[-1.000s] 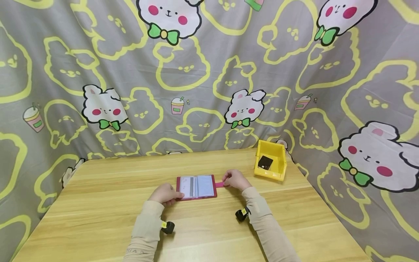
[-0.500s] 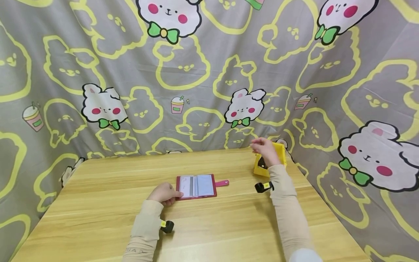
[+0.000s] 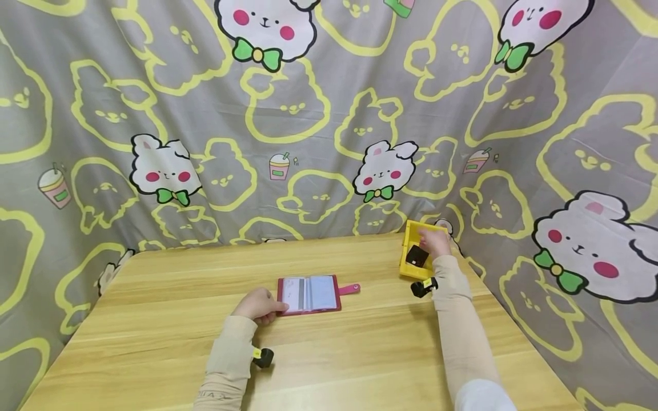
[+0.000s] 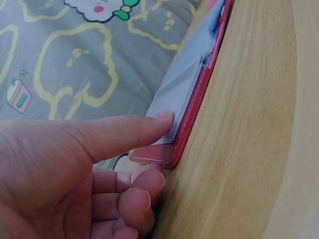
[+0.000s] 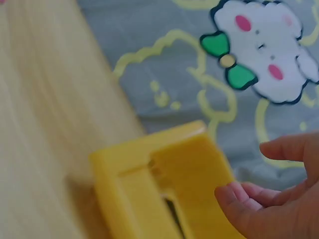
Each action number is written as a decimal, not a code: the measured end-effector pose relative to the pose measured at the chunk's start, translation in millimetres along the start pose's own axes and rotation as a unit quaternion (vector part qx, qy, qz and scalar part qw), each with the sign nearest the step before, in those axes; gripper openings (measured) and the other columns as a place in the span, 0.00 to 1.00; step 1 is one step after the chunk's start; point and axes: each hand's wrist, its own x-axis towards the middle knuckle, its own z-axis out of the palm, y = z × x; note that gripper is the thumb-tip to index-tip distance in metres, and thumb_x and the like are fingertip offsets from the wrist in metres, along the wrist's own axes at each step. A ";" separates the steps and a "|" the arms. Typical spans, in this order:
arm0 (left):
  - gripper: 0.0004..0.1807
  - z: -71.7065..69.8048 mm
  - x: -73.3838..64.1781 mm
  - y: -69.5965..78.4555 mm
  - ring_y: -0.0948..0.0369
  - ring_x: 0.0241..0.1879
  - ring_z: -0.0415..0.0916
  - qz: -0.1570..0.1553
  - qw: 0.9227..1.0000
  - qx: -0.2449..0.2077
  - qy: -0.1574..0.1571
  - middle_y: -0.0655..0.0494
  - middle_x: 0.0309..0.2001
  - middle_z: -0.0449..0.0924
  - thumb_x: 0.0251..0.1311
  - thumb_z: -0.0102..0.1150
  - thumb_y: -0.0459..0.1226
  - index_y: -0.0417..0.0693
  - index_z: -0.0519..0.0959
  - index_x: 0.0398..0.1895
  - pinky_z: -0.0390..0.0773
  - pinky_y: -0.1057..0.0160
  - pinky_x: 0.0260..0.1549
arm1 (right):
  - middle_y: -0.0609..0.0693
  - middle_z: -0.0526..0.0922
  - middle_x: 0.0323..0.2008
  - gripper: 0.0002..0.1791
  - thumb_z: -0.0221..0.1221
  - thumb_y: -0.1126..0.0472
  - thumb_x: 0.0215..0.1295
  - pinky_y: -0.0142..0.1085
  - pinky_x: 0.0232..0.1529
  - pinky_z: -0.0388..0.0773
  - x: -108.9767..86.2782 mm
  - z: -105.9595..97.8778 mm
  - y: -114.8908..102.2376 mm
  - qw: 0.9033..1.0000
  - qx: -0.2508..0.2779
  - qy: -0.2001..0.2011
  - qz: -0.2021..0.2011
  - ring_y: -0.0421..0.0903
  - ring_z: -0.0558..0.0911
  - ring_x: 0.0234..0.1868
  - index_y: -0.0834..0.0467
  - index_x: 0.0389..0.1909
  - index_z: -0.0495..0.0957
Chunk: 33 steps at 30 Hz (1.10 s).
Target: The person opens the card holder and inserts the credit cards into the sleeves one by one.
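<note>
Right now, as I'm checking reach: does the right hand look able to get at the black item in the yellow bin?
Likely yes: the right hand is at the open yellow bin, it seems to hold nothing, and I see nothing lying over the black item.

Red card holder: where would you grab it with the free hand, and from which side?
I'd pinch the card holder at its right edge, below the strap, coming from the right. It lies open and flat on the table, so that thin edge should suit thumb above, fingertips below. The left hand occupies the near left corner; the right edge is untouched.
</note>
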 end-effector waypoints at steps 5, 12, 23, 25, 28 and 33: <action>0.19 0.7 -1.1 -0.9 0.66 0.12 0.63 0.000 1.000 0.000 0.002 0.58 0.12 0.69 0.54 0.70 0.44 0.49 0.71 0.16 0.60 0.71 0.12 | 0.52 0.71 0.38 0.32 0.51 0.57 0.68 0.28 0.36 0.73 9.6 -1.5 17.3 0.999 -0.031 -0.021 0.033 0.39 0.71 0.28 0.67 0.68 0.53; 0.19 0.0 -2.1 1.9 0.66 0.12 0.63 -0.001 1.000 -0.003 -0.004 0.58 0.11 0.68 0.54 0.69 0.44 0.48 0.72 0.15 0.60 0.71 0.11 | 0.64 0.54 0.73 0.43 0.50 0.51 0.68 0.35 0.49 0.73 11.8 -0.9 26.1 0.996 -0.051 -0.019 0.067 0.45 0.72 0.40 0.65 0.76 0.43; 0.19 -1.8 -3.8 3.6 0.65 0.12 0.63 -0.001 1.000 -0.004 -0.001 0.58 0.11 0.69 0.54 0.69 0.44 0.47 0.72 0.16 0.61 0.71 0.11 | 0.66 0.54 0.73 0.41 0.47 0.50 0.68 0.49 0.58 0.72 11.8 4.9 35.3 0.992 -0.116 -0.022 0.052 0.59 0.66 0.63 0.70 0.73 0.49; 0.19 -1.5 -3.6 3.3 0.65 0.12 0.63 0.000 1.000 -0.004 -0.001 0.58 0.11 0.69 0.54 0.69 0.44 0.47 0.72 0.16 0.61 0.71 0.11 | 0.66 0.50 0.75 0.41 0.47 0.50 0.68 0.53 0.65 0.66 12.5 5.6 36.6 0.992 -0.111 -0.030 0.055 0.61 0.60 0.70 0.70 0.73 0.46; 0.19 -0.9 -3.3 2.9 0.66 0.12 0.63 0.001 1.000 -0.004 0.000 0.58 0.11 0.69 0.54 0.69 0.44 0.47 0.72 0.15 0.61 0.71 0.11 | 0.66 0.47 0.75 0.42 0.46 0.50 0.68 0.55 0.69 0.62 13.3 5.9 38.0 0.992 -0.105 -0.038 0.060 0.62 0.57 0.73 0.69 0.74 0.44; 0.19 -0.7 -3.2 2.7 0.66 0.12 0.63 0.002 1.000 -0.001 -0.001 0.58 0.11 0.68 0.55 0.69 0.44 0.47 0.72 0.14 0.61 0.71 0.11 | 0.64 0.45 0.76 0.43 0.47 0.49 0.69 0.54 0.70 0.60 14.2 5.7 39.5 0.993 -0.093 -0.038 0.066 0.61 0.55 0.74 0.67 0.75 0.41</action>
